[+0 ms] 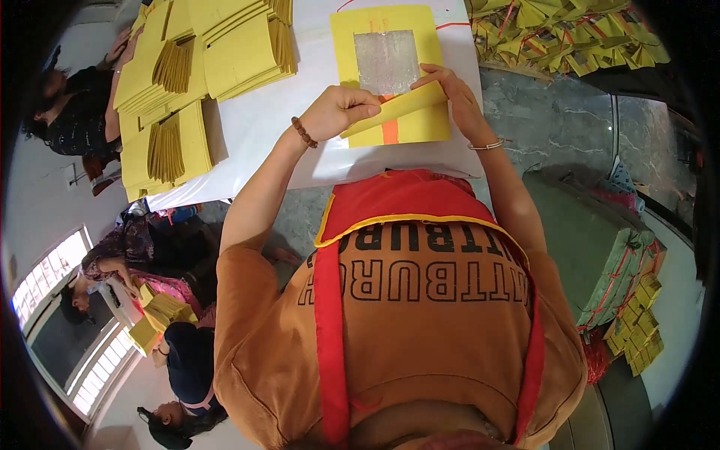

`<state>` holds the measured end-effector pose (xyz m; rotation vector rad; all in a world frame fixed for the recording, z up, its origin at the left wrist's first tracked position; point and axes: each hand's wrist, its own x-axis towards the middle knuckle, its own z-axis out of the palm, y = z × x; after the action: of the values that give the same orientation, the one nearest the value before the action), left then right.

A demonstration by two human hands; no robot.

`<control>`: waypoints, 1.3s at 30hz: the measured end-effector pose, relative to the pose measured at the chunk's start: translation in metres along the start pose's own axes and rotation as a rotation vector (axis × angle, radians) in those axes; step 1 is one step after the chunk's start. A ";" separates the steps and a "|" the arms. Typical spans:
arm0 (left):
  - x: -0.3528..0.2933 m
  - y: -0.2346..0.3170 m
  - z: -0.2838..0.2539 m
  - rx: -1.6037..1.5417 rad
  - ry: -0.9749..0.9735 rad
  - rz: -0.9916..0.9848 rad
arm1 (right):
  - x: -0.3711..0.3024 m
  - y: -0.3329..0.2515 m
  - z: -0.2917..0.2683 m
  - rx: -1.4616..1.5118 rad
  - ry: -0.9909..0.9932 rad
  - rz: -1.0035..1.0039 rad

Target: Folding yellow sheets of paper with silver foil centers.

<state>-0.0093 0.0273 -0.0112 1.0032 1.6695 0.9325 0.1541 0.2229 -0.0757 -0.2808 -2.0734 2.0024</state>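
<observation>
in the head view, a yellow sheet point(427, 45) is lying on the white table cover point(259, 139), its silver square point(386, 60) facing up. the left hand point(335, 112) is pinching the left end of a curled yellow flap point(409, 105) between thumb and fingers. the right hand point(463, 105) is touching the flap's right end, fingers stretching out; whether its thumb is gripping, i cannot tell. the flap is slanting over the orange strip point(390, 132), its left end sitting nearer the body. to be working well, i'd judge, both hands should be levelling the ends and pressing evenly and lightly, so that no skewed crease is forming. folded yellow stacks point(251, 64) are resting farther left.
</observation>
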 end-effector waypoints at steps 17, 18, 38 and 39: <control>-0.019 -0.005 -0.020 -0.218 0.113 0.281 | 0.000 -0.015 0.001 0.129 0.044 0.190; -0.020 -0.006 -0.021 0.088 0.175 0.349 | 0.000 -0.017 0.002 0.128 0.041 0.189; -0.054 -0.011 0.021 0.512 0.412 0.245 | -0.038 -0.076 0.007 -0.488 -0.160 -0.059; -0.053 -0.011 0.021 0.498 0.463 0.195 | -0.037 -0.077 0.008 -0.489 -0.160 -0.058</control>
<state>0.0204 -0.0223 -0.0095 1.3724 2.2968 0.9436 0.1889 0.2015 -0.0010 -0.1447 -2.6214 1.5016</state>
